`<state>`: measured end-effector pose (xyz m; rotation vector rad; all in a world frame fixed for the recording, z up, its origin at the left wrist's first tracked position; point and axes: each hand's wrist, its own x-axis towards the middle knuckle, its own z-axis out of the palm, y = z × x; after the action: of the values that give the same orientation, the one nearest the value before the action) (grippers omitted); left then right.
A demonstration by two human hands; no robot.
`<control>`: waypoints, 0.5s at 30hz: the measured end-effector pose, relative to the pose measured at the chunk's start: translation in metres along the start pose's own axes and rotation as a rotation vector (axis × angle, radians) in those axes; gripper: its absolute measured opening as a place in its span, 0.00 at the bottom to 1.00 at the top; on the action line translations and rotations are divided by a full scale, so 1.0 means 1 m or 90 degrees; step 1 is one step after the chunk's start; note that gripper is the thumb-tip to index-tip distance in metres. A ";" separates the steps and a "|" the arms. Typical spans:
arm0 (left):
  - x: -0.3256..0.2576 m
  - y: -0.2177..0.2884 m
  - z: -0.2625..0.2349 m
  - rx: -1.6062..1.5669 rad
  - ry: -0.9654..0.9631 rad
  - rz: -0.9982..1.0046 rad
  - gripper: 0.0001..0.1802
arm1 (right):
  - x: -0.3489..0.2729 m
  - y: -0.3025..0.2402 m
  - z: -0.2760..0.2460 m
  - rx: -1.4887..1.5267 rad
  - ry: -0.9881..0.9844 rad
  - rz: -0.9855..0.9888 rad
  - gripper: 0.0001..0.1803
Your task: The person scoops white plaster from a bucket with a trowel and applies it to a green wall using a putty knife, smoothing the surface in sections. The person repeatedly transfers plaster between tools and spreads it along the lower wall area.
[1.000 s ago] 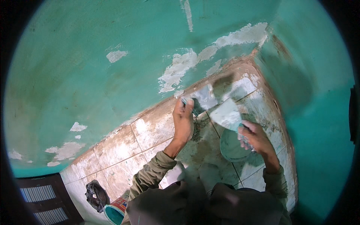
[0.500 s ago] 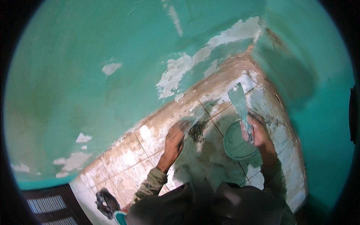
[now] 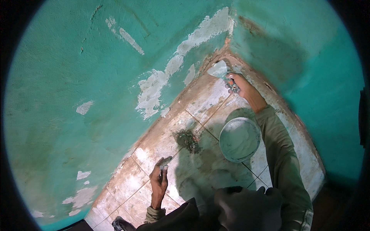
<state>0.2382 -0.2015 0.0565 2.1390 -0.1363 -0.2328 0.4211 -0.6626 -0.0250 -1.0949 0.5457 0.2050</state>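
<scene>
My right hand reaches into the corner where the two green walls meet. It grips a wide putty knife whose grey-smeared blade lies against the base of the wall. My left hand rests low over the tiled floor, fingers closed on a small scraper with a pale tip. A round bucket of grey-white putty stands on the tiles between the hands, just beside my right forearm. A small dark heap of scraped debris lies left of the bucket.
The green wall carries white filled patches running up toward the corner. My knees fill the lower middle. A dark object sits at the bottom edge by the floor.
My right hand has stretched from the bucket up into the corner with the putty knife. My left hand has drawn back from the wall base down toward my knees.
</scene>
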 end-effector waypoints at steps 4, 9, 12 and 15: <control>-0.016 -0.016 0.013 -0.055 -0.008 -0.021 0.14 | 0.001 -0.019 0.012 -0.019 -0.056 0.020 0.06; -0.022 -0.025 0.012 -0.052 -0.027 -0.038 0.14 | 0.007 -0.025 0.027 -0.028 -0.022 0.022 0.06; -0.023 -0.027 0.012 -0.066 -0.021 -0.049 0.14 | 0.017 -0.023 0.037 -0.017 0.000 0.024 0.07; -0.022 -0.030 0.012 -0.058 -0.016 -0.038 0.13 | 0.018 -0.020 0.051 0.004 0.016 0.021 0.07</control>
<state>0.2143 -0.1910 0.0277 2.0519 -0.0746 -0.2964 0.4614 -0.6286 -0.0007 -1.0847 0.5866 0.2179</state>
